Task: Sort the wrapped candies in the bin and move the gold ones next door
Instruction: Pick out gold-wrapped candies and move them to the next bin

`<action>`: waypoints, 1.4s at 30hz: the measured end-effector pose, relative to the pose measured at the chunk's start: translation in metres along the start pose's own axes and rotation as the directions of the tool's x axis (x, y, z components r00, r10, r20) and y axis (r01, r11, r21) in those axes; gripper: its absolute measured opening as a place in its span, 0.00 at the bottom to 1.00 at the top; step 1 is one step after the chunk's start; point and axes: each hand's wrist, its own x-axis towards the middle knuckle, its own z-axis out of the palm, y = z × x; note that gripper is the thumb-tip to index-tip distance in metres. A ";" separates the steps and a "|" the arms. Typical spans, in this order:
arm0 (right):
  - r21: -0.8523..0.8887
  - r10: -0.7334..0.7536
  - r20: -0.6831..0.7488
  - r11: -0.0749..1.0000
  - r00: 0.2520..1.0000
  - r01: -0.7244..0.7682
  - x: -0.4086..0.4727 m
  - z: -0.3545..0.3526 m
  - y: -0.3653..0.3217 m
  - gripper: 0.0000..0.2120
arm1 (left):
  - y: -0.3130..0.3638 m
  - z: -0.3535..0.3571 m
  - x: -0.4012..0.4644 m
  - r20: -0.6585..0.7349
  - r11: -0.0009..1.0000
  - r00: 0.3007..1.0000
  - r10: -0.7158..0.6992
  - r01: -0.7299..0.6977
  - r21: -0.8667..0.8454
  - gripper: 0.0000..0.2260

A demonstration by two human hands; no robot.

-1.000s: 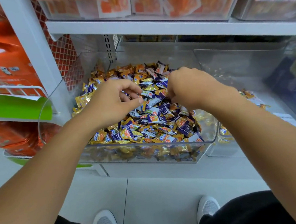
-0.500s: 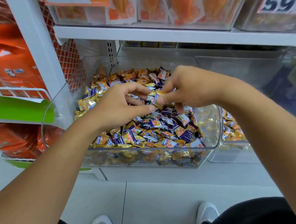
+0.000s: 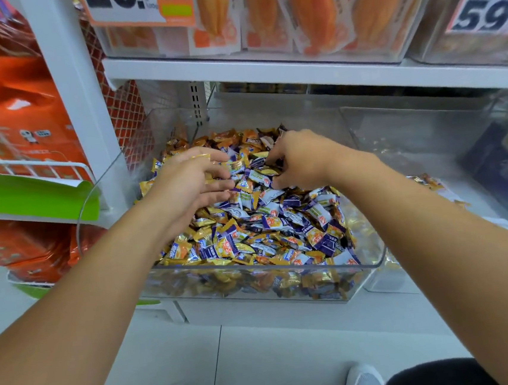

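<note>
1. Fingers (image 3: 214, 177) of the left hand (image 3: 184, 186), centre-left of the frame, curl loosely over several gold-wrapped candies (image 3: 201, 157) that peek out at the knuckles and palm edge; it appears to hold them cupped.
2. Right hand (image 3: 299, 160), just right of centre, has its fingertips bent down into the heap, seemingly pinching at a wrapper, though which one is hidden.
3. Both hands sit over the far half of the heap of purple, white and gold wrapped candies (image 3: 258, 223) filling the clear plastic bin (image 3: 255, 288) at the frame's centre.
4. Next door, to the right, stands a second clear plastic bin (image 3: 420, 132), with a few gold pieces (image 3: 428, 180) on its floor.
5. That bin lies rightward of both hands, so the right hand is nearer; I judge the left hand's load must cross over the right forearm's side or be passed across.
6. Packaged orange snacks (image 3: 260, 11) line the white shelf (image 3: 297, 70) above.
</note>
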 end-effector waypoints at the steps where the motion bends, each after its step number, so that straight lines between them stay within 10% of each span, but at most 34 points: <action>1: -0.062 -0.016 0.007 0.998 1.000 0.017 0.002 0.003 -0.003 0.22 | 0.001 0.000 0.003 -0.030 0.999 1.000 -0.005 0.003 -0.036 0.10; 6: -0.106 -0.024 -0.111 0.994 0.994 0.012 0.011 0.006 -0.006 0.05 | 0.000 -0.001 0.011 -0.130 0.925 0.976 0.178 -0.120 0.360 0.07; 10: 0.427 -0.038 0.031 0.904 0.999 0.021 0.002 -0.009 0.008 0.11 | -0.004 -0.001 0.004 0.098 0.661 0.907 0.409 -0.368 0.654 0.05; 15: 0.934 -0.066 0.348 0.112 0.935 -0.339 -0.015 -0.020 0.017 0.12 | 0.001 0.006 0.012 0.262 0.423 0.839 0.478 -0.481 0.768 0.12; 19: 0.921 -0.124 0.367 -0.089 0.922 -0.379 -0.017 -0.023 0.025 0.20 | -0.005 0.014 0.020 0.255 0.213 0.896 0.365 -0.347 0.913 0.17; 21: 0.942 -0.043 0.336 -0.011 0.941 -0.337 -0.016 -0.021 0.021 0.23 | -0.006 0.019 0.022 0.237 0.201 0.914 0.330 -0.313 0.928 0.19; 23: 0.920 0.096 0.205 0.321 0.974 -0.225 -0.016 -0.017 0.015 0.20 | -0.006 0.022 0.024 0.237 0.163 0.918 0.318 -0.299 0.940 0.18; 25: 0.640 0.170 0.000 0.757 0.985 -0.131 -0.015 -0.014 0.011 0.11 | -0.007 0.022 0.024 0.236 0.175 0.914 0.329 -0.305 0.936 0.15; 27: 0.288 0.123 -0.071 0.953 0.990 -0.098 -0.011 -0.008 0.009 0.07 | -0.012 0.020 0.025 0.233 0.210 0.902 0.364 -0.323 0.923 0.09; 33: -0.150 0.140 0.039 0.980 0.989 -0.132 0.002 0.010 0.003 0.28 | -0.019 0.026 0.031 0.197 0.260 0.914 0.355 -0.299 0.918 0.21; 42: -0.041 0.104 -0.012 0.994 0.995 -0.104 -0.004 0.011 0.006 0.20 | -0.006 0.018 0.019 0.164 0.474 0.930 0.329 -0.312 0.823 0.09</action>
